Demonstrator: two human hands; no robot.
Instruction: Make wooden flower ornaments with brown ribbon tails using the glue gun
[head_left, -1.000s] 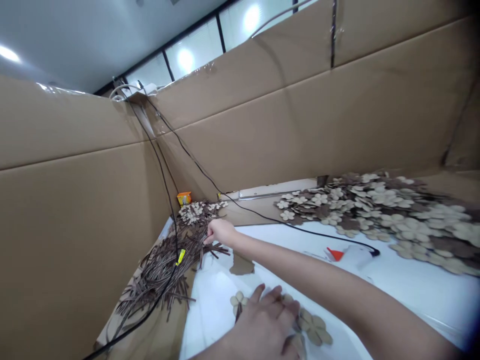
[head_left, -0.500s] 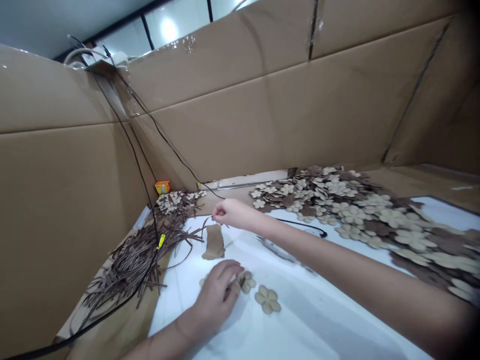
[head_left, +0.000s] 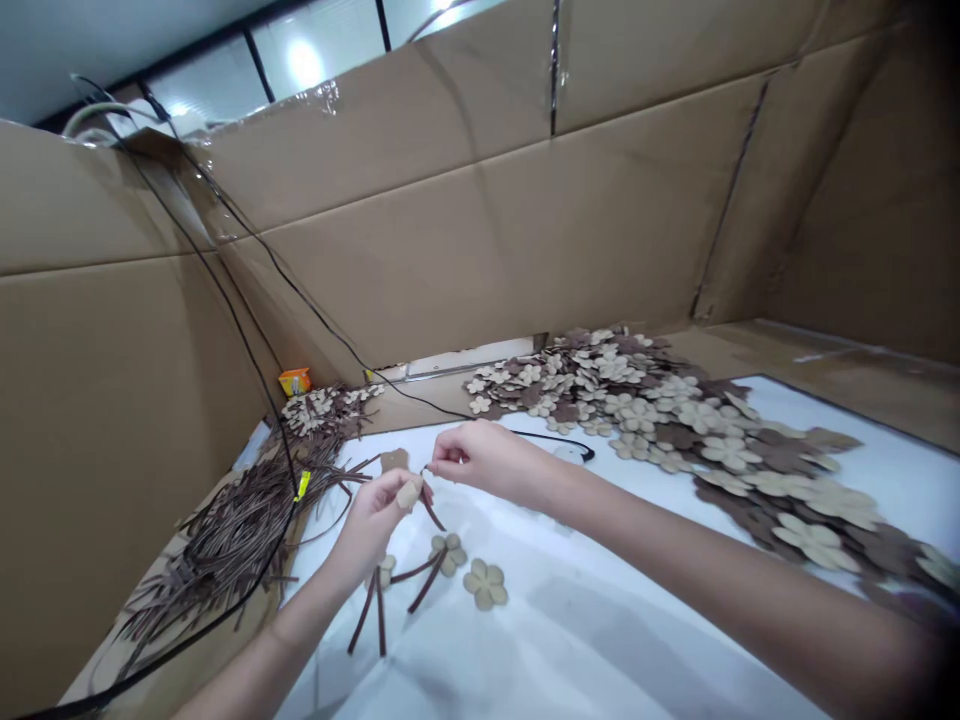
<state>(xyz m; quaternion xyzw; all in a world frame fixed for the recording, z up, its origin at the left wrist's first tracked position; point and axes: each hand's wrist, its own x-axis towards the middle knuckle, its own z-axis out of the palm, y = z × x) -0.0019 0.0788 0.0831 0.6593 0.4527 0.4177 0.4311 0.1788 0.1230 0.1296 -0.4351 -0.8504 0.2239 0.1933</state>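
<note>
My left hand (head_left: 381, 507) is closed in a pinch on a thin brown strip (head_left: 434, 515), whose free end hangs below the fingers. A beige wrap covers its thumb tip. Close beside it, my right hand (head_left: 480, 458) pinches what looks like the strip's upper end, mostly hidden by the fingertips. Below the hands lie a beige flower cutout (head_left: 448, 553) with a folded brown strip (head_left: 427, 580) across it, and another flower cutout (head_left: 386, 572) with a strip (head_left: 381, 615) over it. A third flower cutout (head_left: 485, 584) lies bare to the right.
A tangled heap of brown strips (head_left: 232, 540) lies left, beside a black cable (head_left: 255, 580) with a yellow tag. Beige and brown flower cutouts (head_left: 637, 400) are piled right. A tan patch (head_left: 394, 460), an orange box (head_left: 295, 381) and cardboard walls (head_left: 450, 250) stand beyond.
My left hand has lifted from the flower cutouts and moved up beside my right hand, uncovering two flowers with strips. My right hand has stayed near the tan patch, still pinching.
</note>
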